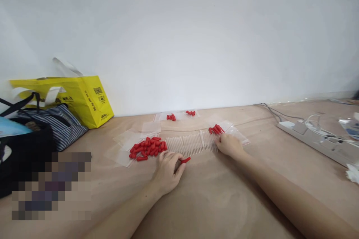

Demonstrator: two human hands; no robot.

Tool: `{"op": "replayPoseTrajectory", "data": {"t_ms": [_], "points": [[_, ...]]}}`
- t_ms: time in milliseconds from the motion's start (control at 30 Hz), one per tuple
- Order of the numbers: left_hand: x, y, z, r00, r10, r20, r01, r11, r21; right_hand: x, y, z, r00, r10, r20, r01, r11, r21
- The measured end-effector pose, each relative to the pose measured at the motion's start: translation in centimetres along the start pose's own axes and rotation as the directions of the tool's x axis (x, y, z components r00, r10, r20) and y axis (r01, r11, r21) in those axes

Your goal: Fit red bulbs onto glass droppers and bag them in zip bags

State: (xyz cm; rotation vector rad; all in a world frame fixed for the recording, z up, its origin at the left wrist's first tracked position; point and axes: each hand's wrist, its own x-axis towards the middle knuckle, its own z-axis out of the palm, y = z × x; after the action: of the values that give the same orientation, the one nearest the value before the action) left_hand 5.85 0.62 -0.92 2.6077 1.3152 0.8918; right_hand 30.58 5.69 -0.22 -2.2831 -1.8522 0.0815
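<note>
My left hand (169, 170) is closed, pinching one small red rubber bulb (185, 160) between thumb and finger. Just behind it, a heap of similar red bulbs (148, 148) lies on clear plastic bags (123, 158). A row of thin clear tubes (186, 145) stretches sideways between my hands. At the row's right end my right hand (229, 145) has its fingers pressed together. What they hold, if anything, is hidden. Right behind those fingertips is a smaller group of red bulbs (216, 129), beside a clear zip bag (238, 135).
Near the wall, two small clusters of red bulbs (171, 117) lie on clear plastic. At left stand a yellow bag (99, 106), a striped pouch (70, 129) and a black bag (30, 149). A white power strip (308, 138) with cables is at right.
</note>
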Motion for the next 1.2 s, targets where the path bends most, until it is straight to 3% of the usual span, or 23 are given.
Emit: {"op": "replayPoseTrajectory", "data": {"t_ms": [300,400,467,533,600,667,733,867,1200], "points": [[0.1,0.2,-0.3,0.999,0.034,0.015,-0.034,0.999,0.025,0.4,-0.5,0.0,0.989,0.051,0.142,-0.066,0.992,0.104],[0.1,0.1,-0.3,1.000,0.016,0.010,-0.017,0.999,0.042,0.3,-0.4,-0.2,0.996,0.037,0.085,-0.048,0.991,0.128],[0.0,0.0,-0.2,1.000,-0.008,-0.001,0.008,0.998,0.055,-0.2,-0.6,-0.2,0.997,-0.075,-0.023,0.078,0.980,0.182],[0.0,-0.1,-0.1,1.000,-0.024,-0.005,0.025,0.998,0.059,-1.1,-0.9,0.1,0.947,-0.290,-0.140,0.317,0.916,0.247],[0.0,-0.2,-0.1,0.999,-0.039,-0.010,0.039,0.998,0.054,-2.2,-1.4,0.5,0.835,-0.512,-0.203,0.551,0.776,0.309],[0.1,-0.4,0.0,0.998,-0.054,-0.017,0.055,0.997,0.046,-3.5,-2.0,1.1,0.737,-0.639,-0.220,0.669,0.645,0.369],[0.1,-0.6,0.1,0.997,-0.068,-0.025,0.069,0.997,0.040,-4.5,-2.4,1.6,0.684,-0.693,-0.228,0.716,0.578,0.391],[0.2,-0.9,0.4,0.994,-0.089,-0.057,0.092,0.995,0.038,-5.2,-2.8,2.2,0.640,-0.731,-0.237,0.761,0.563,0.322],[0.0,-1.2,0.4,0.994,-0.069,-0.089,0.072,0.997,0.032,-5.0,-2.7,2.2,0.655,-0.722,-0.225,0.751,0.589,0.296]]}}
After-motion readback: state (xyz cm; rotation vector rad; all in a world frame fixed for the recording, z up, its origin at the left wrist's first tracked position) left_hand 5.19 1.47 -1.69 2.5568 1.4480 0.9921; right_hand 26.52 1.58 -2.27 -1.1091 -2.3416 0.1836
